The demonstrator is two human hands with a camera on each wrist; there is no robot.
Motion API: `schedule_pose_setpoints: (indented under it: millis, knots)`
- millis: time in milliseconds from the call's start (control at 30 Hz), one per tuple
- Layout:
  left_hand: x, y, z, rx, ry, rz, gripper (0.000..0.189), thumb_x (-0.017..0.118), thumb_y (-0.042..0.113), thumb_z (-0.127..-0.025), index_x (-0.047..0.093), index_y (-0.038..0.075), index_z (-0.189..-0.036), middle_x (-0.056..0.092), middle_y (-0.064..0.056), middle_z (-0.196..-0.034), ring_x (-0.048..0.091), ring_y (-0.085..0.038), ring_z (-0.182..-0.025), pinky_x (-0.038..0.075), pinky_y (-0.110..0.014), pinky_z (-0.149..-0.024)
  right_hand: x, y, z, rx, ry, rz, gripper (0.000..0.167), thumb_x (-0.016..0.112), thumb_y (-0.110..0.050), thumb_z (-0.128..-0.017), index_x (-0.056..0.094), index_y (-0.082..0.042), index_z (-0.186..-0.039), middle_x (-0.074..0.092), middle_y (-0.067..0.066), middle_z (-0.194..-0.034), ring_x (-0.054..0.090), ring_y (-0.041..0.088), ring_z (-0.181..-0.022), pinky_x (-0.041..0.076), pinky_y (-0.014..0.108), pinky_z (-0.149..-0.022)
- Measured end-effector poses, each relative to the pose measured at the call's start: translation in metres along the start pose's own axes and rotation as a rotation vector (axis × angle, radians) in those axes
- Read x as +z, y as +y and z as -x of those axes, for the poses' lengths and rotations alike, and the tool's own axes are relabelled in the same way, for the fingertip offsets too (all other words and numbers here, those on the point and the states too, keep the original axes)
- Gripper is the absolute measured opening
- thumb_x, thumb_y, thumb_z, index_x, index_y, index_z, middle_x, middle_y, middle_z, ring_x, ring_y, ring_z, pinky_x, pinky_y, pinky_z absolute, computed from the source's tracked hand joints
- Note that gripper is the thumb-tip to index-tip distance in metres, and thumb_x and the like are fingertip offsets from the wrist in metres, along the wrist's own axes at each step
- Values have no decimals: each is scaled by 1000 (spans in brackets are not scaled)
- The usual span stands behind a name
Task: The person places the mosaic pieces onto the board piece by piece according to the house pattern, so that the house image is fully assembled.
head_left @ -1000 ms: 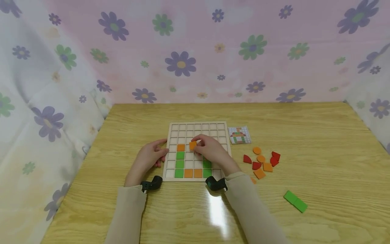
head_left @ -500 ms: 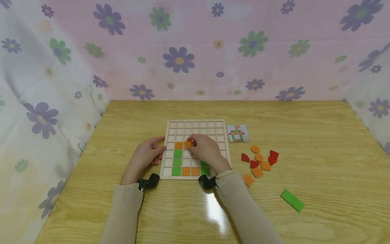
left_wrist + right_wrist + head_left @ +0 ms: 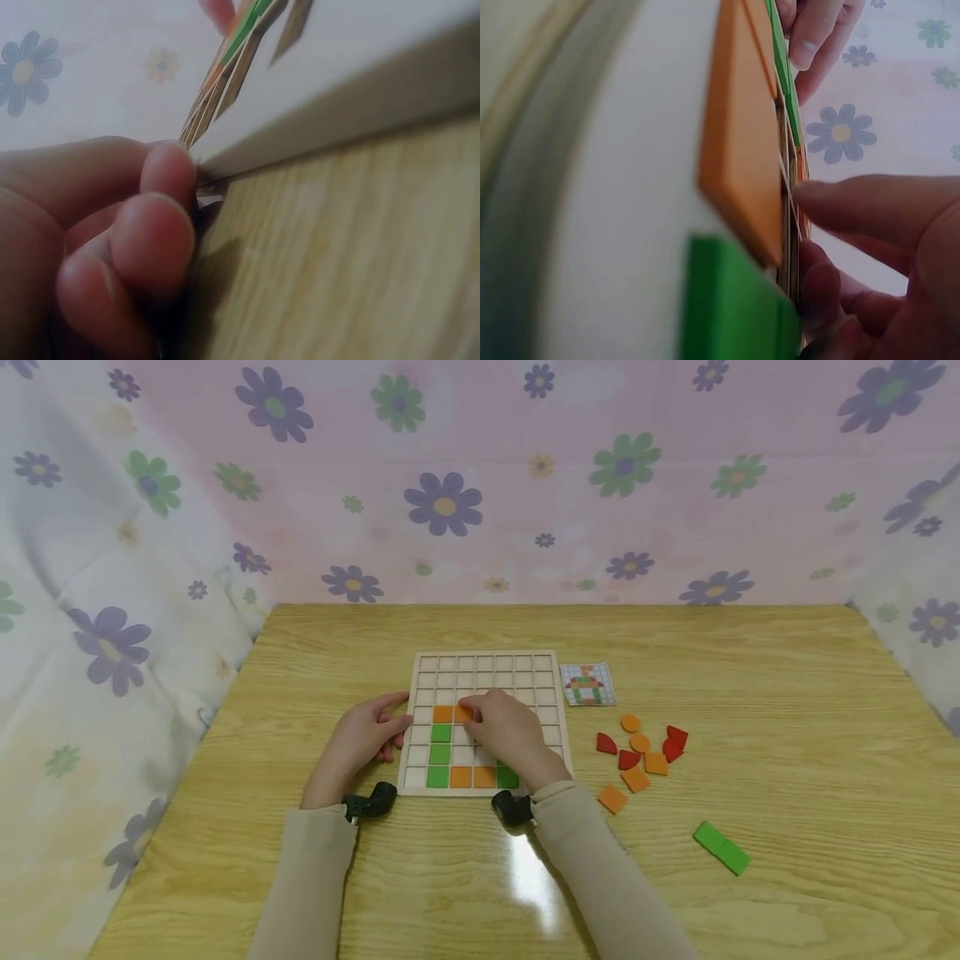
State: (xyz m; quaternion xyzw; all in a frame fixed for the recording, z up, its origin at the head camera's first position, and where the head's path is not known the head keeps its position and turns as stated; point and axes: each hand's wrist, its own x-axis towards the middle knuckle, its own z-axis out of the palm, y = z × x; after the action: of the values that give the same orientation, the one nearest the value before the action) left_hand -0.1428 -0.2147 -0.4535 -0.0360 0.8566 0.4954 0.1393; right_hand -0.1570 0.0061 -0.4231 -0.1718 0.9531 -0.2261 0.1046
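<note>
A wooden grid board [image 3: 485, 653] lies on the table, partly filled with green and orange square tiles. My right hand [image 3: 510, 727] reaches over its middle, thumb and index finger on an orange square tile [image 3: 462, 714] in the row beside another orange tile [image 3: 443, 714]. In the right wrist view my right thumb and fingers [image 3: 870, 217] come down at the board's surface, past a nearer orange tile [image 3: 742, 150]. My left hand [image 3: 363, 739] rests at the board's left edge; the left wrist view shows its fingertips [image 3: 169, 169] against the board's side [image 3: 300, 127].
A small printed pattern card [image 3: 588, 684] lies right of the board. Further right are loose orange circles [image 3: 630, 723], red quarter-round pieces [image 3: 607, 743] and several orange squares [image 3: 635, 778]. Two green squares [image 3: 722, 847] lie nearer the front right. A flowered curtain [image 3: 480, 485] stands behind.
My right hand has brought the orange tile leftward and down into the cell beside the other orange tile. The left hand keeps its place at the board's edge. The head view has shifted slightly.
</note>
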Motion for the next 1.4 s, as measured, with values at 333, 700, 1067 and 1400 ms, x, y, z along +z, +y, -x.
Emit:
schedule_pose_setpoints:
  millis: [333,700,1067,1400]
  knots:
    - [0,0,0,-14,-6,34,48,59,31,-87,44,26,-132,59,-12,-69,50,-16,-45,50,-35,-48,-8,15,10,-85,18,-213,33,55,-26,-88,59,-23,-120,53,-6,-89,50,9,-76,42,26,-62]
    - [-1,-2,0,5,-6,2,47,57,32,-88,43,25,-132,59,-11,-67,51,-18,-45,50,-36,-48,-24,48,37,-76,-56,-353,26,56,-30,-88,62,-24,-112,58,-7,-93,54,11,-78,45,30,-64]
    - [1,1,0,7,-15,27,47,56,34,-87,43,25,-132,60,-11,-66,50,-18,-45,50,-37,-48,-45,75,82,-136,-90,-195,26,56,-30,-88,61,-22,-112,56,-11,-87,52,7,-75,45,27,-64]
    - [1,3,1,-13,13,-8,45,55,34,-89,44,26,-131,59,-11,-65,51,-19,-45,49,-36,-47,-73,124,106,-103,-128,-180,31,55,-39,-87,59,-23,-114,56,-9,-84,50,10,-72,44,26,-62]
